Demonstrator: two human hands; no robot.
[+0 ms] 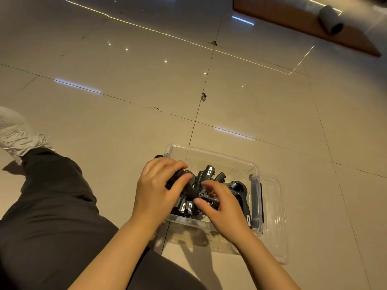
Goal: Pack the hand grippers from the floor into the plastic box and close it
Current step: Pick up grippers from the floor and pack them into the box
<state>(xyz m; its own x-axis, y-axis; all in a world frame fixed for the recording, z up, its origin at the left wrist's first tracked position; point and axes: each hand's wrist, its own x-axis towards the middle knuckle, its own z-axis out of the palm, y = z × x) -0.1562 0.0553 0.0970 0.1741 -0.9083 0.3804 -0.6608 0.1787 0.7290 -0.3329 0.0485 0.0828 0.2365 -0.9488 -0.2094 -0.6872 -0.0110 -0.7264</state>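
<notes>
The left hand grips a black hand gripper by its handle, over the near-left part of the clear plastic box on the tiled floor. The right hand, fingers loosely spread and holding nothing, reaches in among the packed hand grippers. The step appears to be settling one of the last pieces. Next, the clear lid, lying under and beside the box, likely needs fitting. The grippers are black with metal springs.
</notes>
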